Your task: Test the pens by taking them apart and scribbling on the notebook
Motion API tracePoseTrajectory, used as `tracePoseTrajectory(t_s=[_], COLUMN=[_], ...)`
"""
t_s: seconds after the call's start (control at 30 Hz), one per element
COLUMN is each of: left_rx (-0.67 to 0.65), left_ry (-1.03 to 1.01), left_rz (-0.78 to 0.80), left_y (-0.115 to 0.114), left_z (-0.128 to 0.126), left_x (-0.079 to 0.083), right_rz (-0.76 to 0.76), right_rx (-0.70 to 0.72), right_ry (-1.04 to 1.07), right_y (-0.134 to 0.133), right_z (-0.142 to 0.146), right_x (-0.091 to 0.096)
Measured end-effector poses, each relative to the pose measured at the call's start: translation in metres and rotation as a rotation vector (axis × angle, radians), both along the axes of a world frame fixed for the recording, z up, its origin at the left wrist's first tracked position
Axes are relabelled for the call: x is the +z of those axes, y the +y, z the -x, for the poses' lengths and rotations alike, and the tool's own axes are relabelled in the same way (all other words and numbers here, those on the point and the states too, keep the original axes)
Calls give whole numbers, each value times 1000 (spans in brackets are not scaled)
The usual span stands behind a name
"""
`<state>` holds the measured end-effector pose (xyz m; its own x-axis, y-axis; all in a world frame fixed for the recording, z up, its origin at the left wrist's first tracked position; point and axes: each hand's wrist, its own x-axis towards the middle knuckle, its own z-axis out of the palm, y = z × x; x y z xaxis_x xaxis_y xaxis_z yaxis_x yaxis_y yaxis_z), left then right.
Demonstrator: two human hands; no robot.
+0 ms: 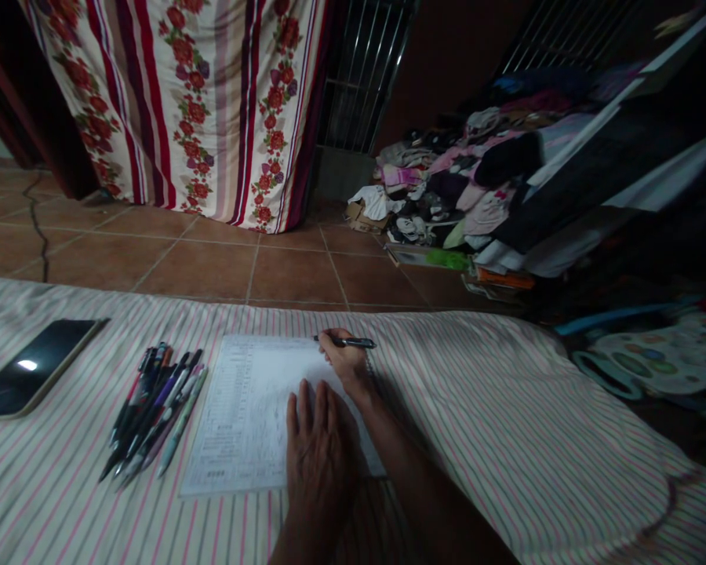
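A printed sheet of paper (244,408) lies on a striped cloth (494,439). My left hand (318,447) rests flat on the lower right part of the sheet, fingers stretched out and together. My right hand (344,359) is at the sheet's upper right corner, fingers closed round a dark pen (353,342) that points to the right, its tip on the paper. A row of several pens (153,412) lies side by side just left of the sheet.
A dark phone or tablet (32,367) lies at the far left of the cloth. Beyond are brown floor tiles (212,267), a floral curtain (200,102), a heap of clothes (459,188) and dark furniture at right.
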<state>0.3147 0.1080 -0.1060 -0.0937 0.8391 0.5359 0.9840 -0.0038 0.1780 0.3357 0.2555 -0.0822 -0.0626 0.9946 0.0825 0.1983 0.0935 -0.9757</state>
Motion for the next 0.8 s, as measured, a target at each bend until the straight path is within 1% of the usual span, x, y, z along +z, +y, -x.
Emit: tracePoseTrajectory(t_s=[0.23, 0.4, 0.5, 0.8], left_rx=[-4, 0, 3, 1], left_ry=[9, 33, 41, 33], left_rz=[1, -8, 13, 29], left_y=[0, -1, -1, 1], left_z=[0, 0, 1, 0], left_x=[-4, -5, -5, -4], right_rz=[-17, -63, -80, -69], right_rx=[-7, -1, -3, -18], right_ry=[-53, -95, -124, -176], right_y=[0, 1, 2, 4], right_z=[1, 1, 1, 3], right_x=[-5, -10, -13, -12])
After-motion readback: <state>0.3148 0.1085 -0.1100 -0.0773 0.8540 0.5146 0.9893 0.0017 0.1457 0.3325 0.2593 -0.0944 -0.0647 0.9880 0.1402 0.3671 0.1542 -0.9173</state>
